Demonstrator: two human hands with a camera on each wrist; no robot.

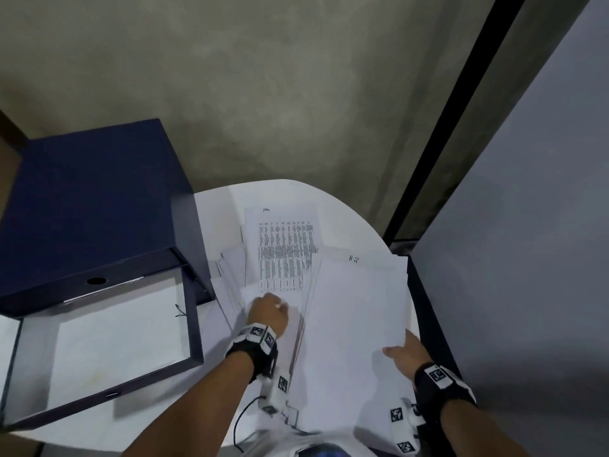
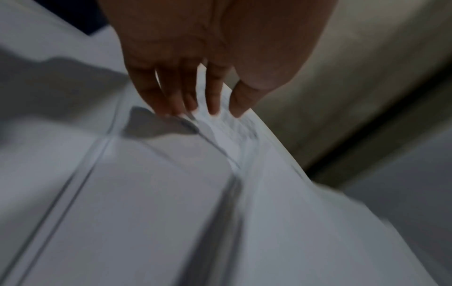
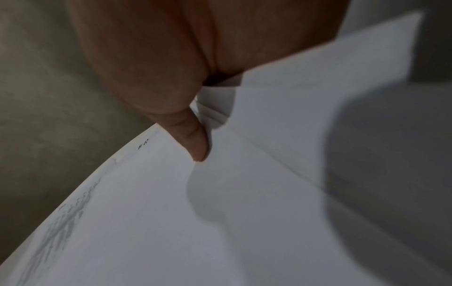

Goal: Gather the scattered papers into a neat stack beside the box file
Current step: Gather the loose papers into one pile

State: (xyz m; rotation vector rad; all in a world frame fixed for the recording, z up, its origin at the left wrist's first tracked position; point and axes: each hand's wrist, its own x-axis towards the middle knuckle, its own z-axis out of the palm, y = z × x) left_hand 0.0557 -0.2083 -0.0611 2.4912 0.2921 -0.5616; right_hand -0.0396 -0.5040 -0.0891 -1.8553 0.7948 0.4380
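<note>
In the head view, nearest the camera, the right hand (image 1: 407, 352) grips the near right edge of a bundle of white sheets (image 1: 356, 324), thumb on top and the other fingers hidden beneath, so the bundle is raised off the round white counter (image 1: 349, 206). To its left the left hand (image 1: 268, 313) has its fingers curled down onto the papers (image 1: 283, 255), a fanned spread whose top sheet carries columns of print; whether they pinch a sheet cannot be told from here. These papers lie just right of the dark blue box file (image 1: 99, 206), which sits open on the counter's left side with its lid raised and its white inside showing. Both wrists wear black bands with square markers. In the left wrist view, blurred, the left hand (image 2: 208, 58) points its fingers (image 2: 212, 96) down onto the edges of several overlapping sheets, the thumb close beside them, apparently pinching a few leaves. In the right wrist view, the right hand (image 3: 171, 58) clamps the bundle, its thumb (image 3: 195, 141) pressed on the top sheet, which bows downward and bears a small handwritten mark near one edge.
</note>
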